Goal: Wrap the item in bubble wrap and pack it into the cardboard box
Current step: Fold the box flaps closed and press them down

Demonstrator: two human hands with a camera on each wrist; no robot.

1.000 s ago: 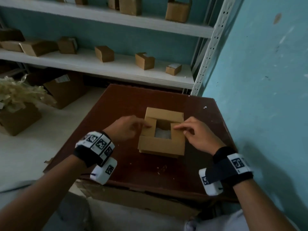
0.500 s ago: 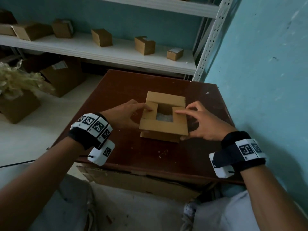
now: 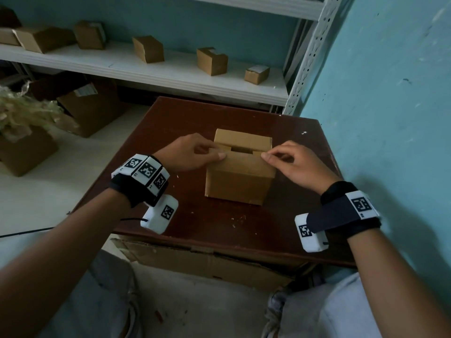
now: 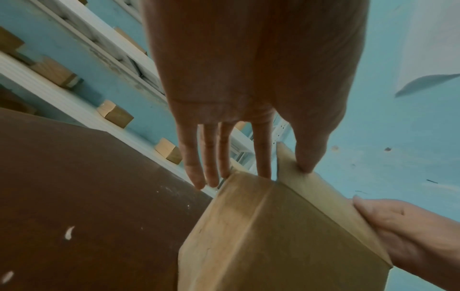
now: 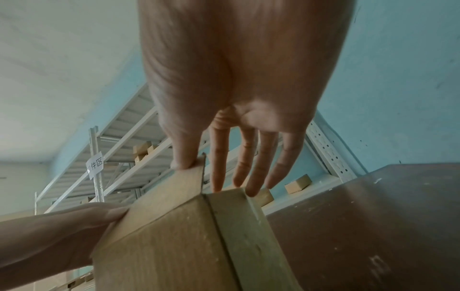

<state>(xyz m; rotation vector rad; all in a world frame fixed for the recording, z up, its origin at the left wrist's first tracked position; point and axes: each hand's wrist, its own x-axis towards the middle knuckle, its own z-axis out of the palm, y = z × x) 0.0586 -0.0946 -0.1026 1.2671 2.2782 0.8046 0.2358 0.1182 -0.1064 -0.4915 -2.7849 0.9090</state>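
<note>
A small cardboard box (image 3: 240,181) stands on the brown table (image 3: 214,220). Its near flap (image 3: 244,159) lies almost down over the opening, leaving a narrow dark gap before the far flap. My left hand (image 3: 213,152) pinches the flap's left corner, thumb (image 4: 306,165) on the outer face and index finger behind it. My right hand (image 3: 267,153) pinches the right corner the same way, thumb (image 5: 183,162) outside. The other fingers reach over the box (image 4: 286,236) (image 5: 186,246) top. The wrapped item inside is hidden.
A white shelf (image 3: 170,74) behind the table carries several small cardboard boxes. A blue wall (image 3: 378,118) runs close along the table's right side. Larger boxes (image 3: 90,106) and packing filler (image 3: 22,115) sit on the floor at left. Flat cardboard (image 3: 195,259) hangs below the table's near edge.
The near flap has swung up and over the opening, so the white wrap seen inside earlier is now covered. Both hands moved from the side flaps to the near flap's corners.
</note>
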